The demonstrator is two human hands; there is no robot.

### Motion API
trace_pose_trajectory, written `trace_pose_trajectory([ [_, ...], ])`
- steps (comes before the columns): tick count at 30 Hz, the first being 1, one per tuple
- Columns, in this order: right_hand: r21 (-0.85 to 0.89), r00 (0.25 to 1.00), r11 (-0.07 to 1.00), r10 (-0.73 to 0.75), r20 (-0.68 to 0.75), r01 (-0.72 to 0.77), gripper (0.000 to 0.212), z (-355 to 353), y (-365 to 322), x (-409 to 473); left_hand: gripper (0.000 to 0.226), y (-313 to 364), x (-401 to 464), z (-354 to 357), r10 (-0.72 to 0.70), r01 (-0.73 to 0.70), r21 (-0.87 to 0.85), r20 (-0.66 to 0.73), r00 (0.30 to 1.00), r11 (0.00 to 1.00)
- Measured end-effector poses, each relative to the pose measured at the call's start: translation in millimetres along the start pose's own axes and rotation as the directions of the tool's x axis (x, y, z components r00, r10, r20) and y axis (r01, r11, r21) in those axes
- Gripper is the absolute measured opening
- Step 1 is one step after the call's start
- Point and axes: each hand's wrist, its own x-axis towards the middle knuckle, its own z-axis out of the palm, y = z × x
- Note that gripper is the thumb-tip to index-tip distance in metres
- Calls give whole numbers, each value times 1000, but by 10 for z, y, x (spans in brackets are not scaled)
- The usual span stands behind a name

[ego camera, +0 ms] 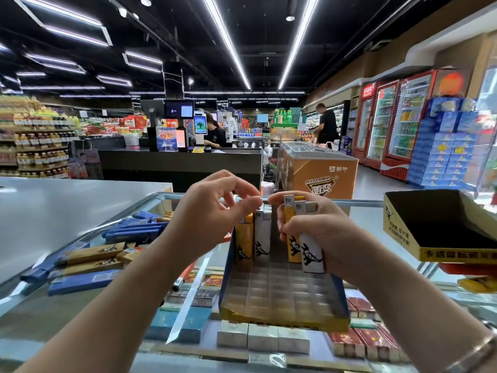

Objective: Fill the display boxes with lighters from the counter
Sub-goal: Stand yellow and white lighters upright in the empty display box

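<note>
Right hand is clamped round a small bunch of lighters, yellow and white, held upright over the far right of the display box. Left hand holds nothing: fingers loosely curled, thumb and forefinger near the top of the bunch, just above the box's far row.

Display box sits on the glass counter. Only its far row has standing lighters, one yellow, a few white. Rest of the slot grid is bare.

More lighters lie loose on the glass left of the box, blue and tan. A second, empty box sits right of it.

Risks, as I read it:
- Bunch is several lighters in one grip. Pulling one out with the left hand could loosen the others, and they would drop onto the grid or the glass.
- Standing lighters are close to both hands. A knuckle could tip them.
- Slots look tight; a tilted lighter may jam or straddle two.
</note>
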Motion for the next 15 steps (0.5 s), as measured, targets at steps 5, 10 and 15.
trace_pose_trajectory([
  [5, -136, 1000, 990, -24, 19, 26, 59, 67, -1, -2, 30, 85, -30, 82, 94, -92, -23, 107, 990, 995],
  [10, -229, 995, 973, -5, 103, 29, 68, 110, 7, -23, 27, 69, -49, 114, 58, -64, 27, 191, 980, 998],
  [15, -188, 995, 981, -34, 90, 50, 60, 108, -3, -23, 17, 137, -29, 77, -77, 157, -323, 246, 966, 933],
])
